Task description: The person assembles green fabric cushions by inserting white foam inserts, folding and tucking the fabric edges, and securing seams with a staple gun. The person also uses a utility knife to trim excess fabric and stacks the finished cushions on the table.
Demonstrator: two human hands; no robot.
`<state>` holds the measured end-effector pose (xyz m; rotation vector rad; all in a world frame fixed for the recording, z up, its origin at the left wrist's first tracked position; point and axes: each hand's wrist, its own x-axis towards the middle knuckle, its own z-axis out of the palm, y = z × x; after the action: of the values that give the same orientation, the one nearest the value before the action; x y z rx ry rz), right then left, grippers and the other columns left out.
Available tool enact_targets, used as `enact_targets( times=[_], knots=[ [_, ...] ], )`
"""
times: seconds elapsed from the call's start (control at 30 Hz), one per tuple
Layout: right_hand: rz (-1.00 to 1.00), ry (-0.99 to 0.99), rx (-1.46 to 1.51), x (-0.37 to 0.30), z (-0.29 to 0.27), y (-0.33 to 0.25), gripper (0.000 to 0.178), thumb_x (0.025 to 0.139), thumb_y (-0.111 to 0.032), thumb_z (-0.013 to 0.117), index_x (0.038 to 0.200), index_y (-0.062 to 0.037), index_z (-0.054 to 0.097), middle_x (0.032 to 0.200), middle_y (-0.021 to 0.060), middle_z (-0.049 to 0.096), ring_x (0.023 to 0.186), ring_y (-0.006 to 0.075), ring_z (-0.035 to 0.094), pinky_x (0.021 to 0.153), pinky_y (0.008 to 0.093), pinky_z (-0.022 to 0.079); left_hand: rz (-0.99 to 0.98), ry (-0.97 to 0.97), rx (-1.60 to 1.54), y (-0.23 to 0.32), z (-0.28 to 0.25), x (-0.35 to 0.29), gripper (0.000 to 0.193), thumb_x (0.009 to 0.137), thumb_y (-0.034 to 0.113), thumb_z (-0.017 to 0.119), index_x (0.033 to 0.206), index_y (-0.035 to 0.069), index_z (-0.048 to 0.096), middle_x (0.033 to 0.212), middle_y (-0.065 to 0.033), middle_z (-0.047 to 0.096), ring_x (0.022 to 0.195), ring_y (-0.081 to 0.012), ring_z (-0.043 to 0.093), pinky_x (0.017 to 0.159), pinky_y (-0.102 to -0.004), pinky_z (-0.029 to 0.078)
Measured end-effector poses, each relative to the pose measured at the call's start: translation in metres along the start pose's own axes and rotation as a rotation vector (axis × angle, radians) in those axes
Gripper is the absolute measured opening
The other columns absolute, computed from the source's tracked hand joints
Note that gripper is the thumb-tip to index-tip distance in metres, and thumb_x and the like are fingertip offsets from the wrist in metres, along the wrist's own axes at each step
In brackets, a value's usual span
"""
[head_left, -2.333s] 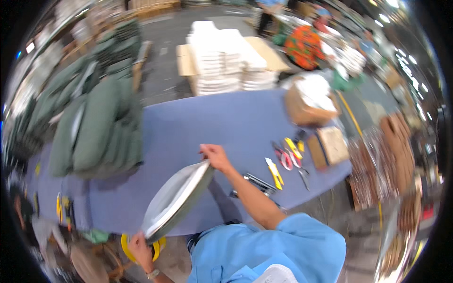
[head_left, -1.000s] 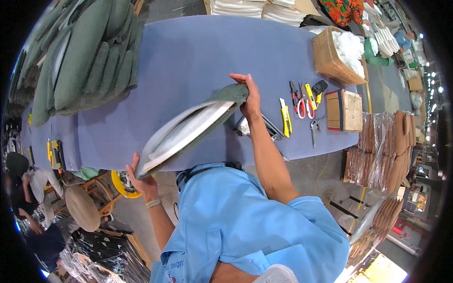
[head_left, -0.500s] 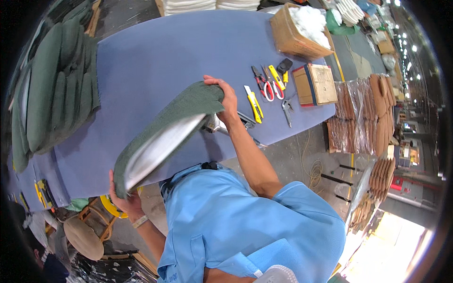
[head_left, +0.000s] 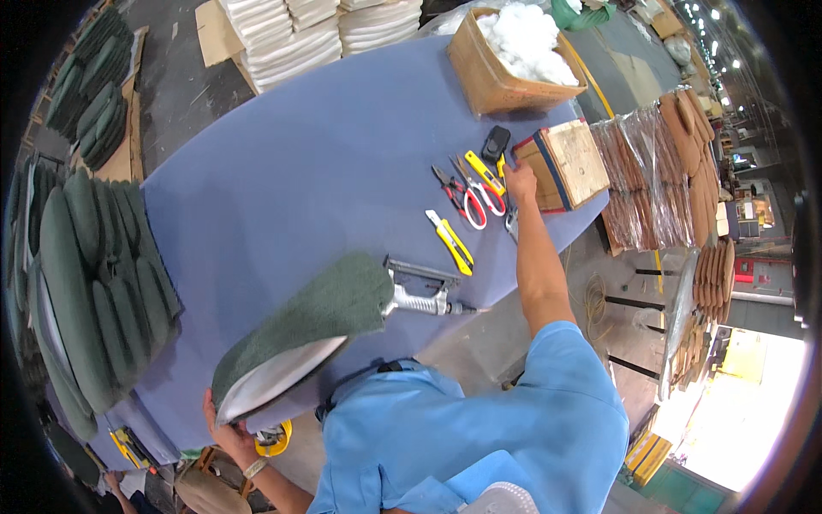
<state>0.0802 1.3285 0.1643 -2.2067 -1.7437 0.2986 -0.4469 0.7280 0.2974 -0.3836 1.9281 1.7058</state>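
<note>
While held — fuzzy green cushion curves.

So we've got this long curved dark green fabric cushion piece slanting along the near edge of our blue-covered table. Green side's up, a smooth whitish inner side shows toward us, and its lower-left end's being held.

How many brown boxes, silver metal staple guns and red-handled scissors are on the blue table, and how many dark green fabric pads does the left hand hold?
Brown boxes: 2
Silver metal staple gun: 1
Red-handled scissors: 1
Dark green fabric pad in left hand: 1
Total: 5
</note>
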Motion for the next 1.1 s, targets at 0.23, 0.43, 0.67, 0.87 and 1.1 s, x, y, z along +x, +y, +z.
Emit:
enact_targets(
  times=[0.23, 0.43, 0.67, 0.87, 1.1],
  knots=[
    [-0.033, -0.246, -0.398, 0.028, -0.008, -0.002, 0.048, 0.085, -0.034, 0.066, 0.123, -0.0044, 0.064, 0.121, 0.0270, 0.068, 0.115, 0.0432, 0.065, 0.099, 0.0492, 0.053, -0.106, -0.093, 0.216, -0.011, -0.059, 0.100, 0.042, 0.101, 0.029, 0.046, 0.132, 0.005, 0.062, 0.113, -0.0123, 0.072, 0.081, -0.0224, 0.073, 0.049, -0.0260, 0.054],
    [0.056, -0.280, -0.286, -0.049, -0.083, -0.022, 0.045, 0.087, -0.028, 0.062, 0.120, 0.0018, 0.060, 0.121, 0.0310, 0.067, 0.112, 0.0468, 0.067, 0.096, 0.0516, 0.055, -0.071, -0.119, 0.172, 0.021, 0.000, 0.099, 0.046, 0.101, 0.035, 0.045, 0.125, 0.000, 0.062, 0.099, -0.0168, 0.073, 0.059, -0.0262, 0.070, 0.041, -0.0270, 0.052],
    [0.242, -0.642, 0.776, -0.291, -0.051, -0.022, 0.036, 0.094, -0.042, 0.074, 0.103, -0.0082, 0.069, 0.080, 0.0047, 0.070, 0.063, 0.0135, 0.066, 0.053, 0.0309, 0.053, -0.039, -0.133, 0.145, 0.048, 0.034, 0.096, 0.056, 0.103, 0.045, 0.043, 0.122, -0.005, 0.058, 0.091, -0.0218, 0.071, 0.051, -0.0288, 0.068, 0.040, -0.0309, 0.056],
    [0.376, -0.614, 1.161, -0.394, 0.015, -0.077, 0.035, 0.101, -0.039, 0.066, 0.115, -0.0068, 0.061, 0.094, 0.0080, 0.075, 0.086, 0.0176, 0.073, 0.080, 0.0341, 0.059, 0.001, -0.274, 0.123, 0.037, 0.019, 0.086, 0.049, 0.104, 0.036, 0.039, 0.125, -0.006, 0.055, 0.094, -0.0236, 0.071, 0.053, -0.0301, 0.069, 0.040, -0.0292, 0.057],
    [0.330, -0.446, 1.221, -0.349, 0.021, -0.084, 0.034, 0.103, -0.038, 0.063, 0.111, -0.0058, 0.059, 0.097, 0.0120, 0.075, 0.087, 0.0207, 0.073, 0.077, 0.0346, 0.059, 0.083, -0.236, 0.088, -0.007, -0.013, 0.081, 0.044, 0.105, 0.027, 0.037, 0.130, -0.005, 0.052, 0.109, -0.0263, 0.068, 0.071, -0.0318, 0.071, 0.047, -0.0301, 0.059]
  ],
)
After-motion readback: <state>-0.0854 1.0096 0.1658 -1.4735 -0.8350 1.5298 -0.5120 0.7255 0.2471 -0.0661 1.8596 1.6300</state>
